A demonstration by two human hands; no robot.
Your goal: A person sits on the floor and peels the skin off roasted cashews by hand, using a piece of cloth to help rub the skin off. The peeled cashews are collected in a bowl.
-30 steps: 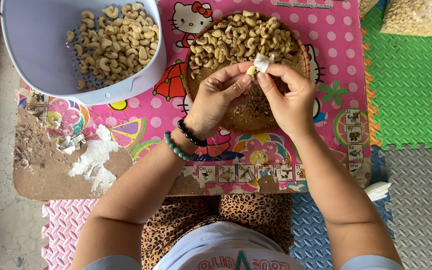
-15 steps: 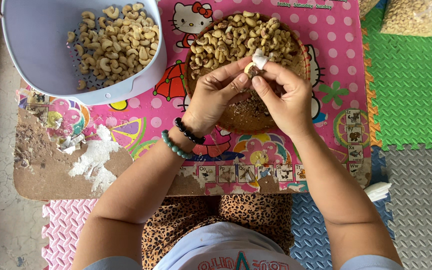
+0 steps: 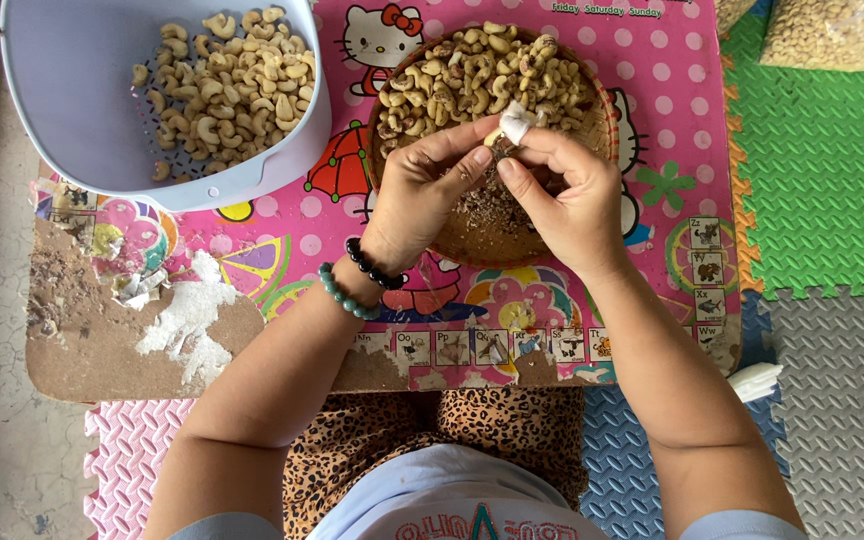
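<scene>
- Table (image 3: pixel 592 330): low board under a pink cartoon covering, worn through to bare brown at its left near corner; it carries both vessels within my reach.
- Floor mats (image 3: pixel 832 200): green, grey, blue and pink interlocking foam around the table, where I sit with my knees under its near edge.
- Basin (image 3: pixel 72 110): pale lavender plastic at the far left of the table, holding pale, clean cashew kernels heaped toward its right side, apart from the rest.
- Basket tray (image 3: pixel 482 240): round, woven, directly ahead of me; darker, skin-on cashews lie at its far half, brown flakes on the near half beneath my hands.
- Bag (image 3: pixel 832 35): clear plastic, full of nuts, far right on the green mat.
- Left hand (image 3: pixel 422 190): over the tray, bead bracelets at the wrist; its grip pinches a single cashew (image 3: pixel 495 138) between thumb and fingers.
- Right hand (image 3: pixel 562 195): meets the left above the tray, forefinger wrapped in white, grip closed against the same nut so flakes would fall into the tray.
</scene>
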